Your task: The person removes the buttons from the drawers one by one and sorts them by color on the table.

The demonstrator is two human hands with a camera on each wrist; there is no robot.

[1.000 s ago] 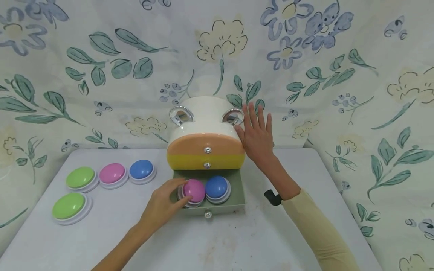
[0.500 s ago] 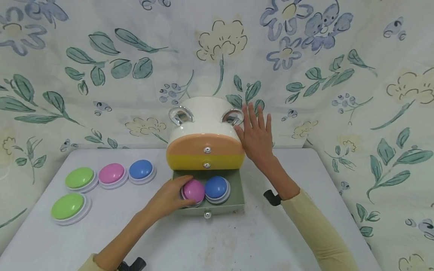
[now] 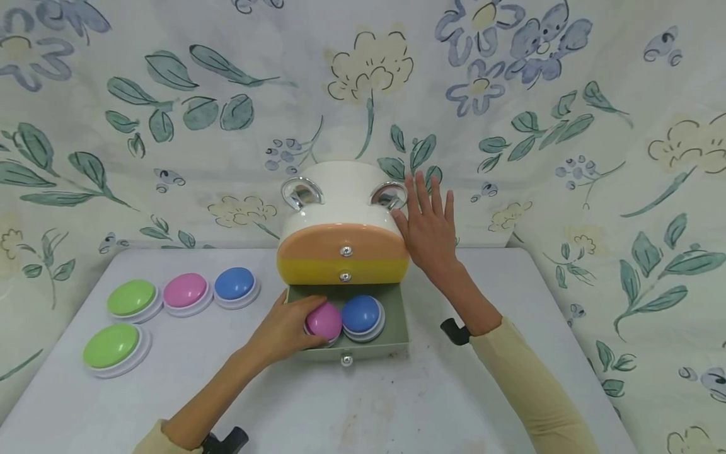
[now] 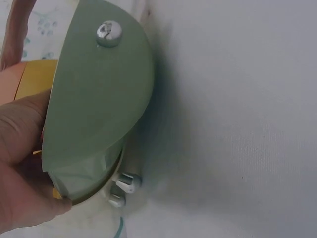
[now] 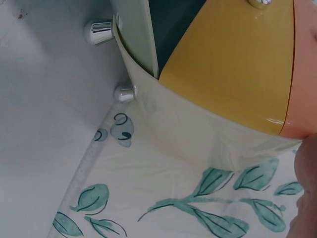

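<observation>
A left hand curls round a glossy pink dome button in the open green drawer, beside a blue one; its wrist view shows only the drawer's front. Farther back, the right hand lies flat, fingers spread, against the rounded cabinet. Four more domes sit left

Both hands bare, no rings or gloves. Left hand: forearm bare, pale yellow sleeve pushed up near elbow, only its cuff edge showing at approx 7 o'clock of head view. Black wrist-cam mount w/ rounded knob just beside that cuff. Right hand: pale yellow long sleeve, soft fabric w/ creases, ends short of wrist. Black strap/mount w/ rounded end at that wrist, on its 9 o'clock side.
</observation>
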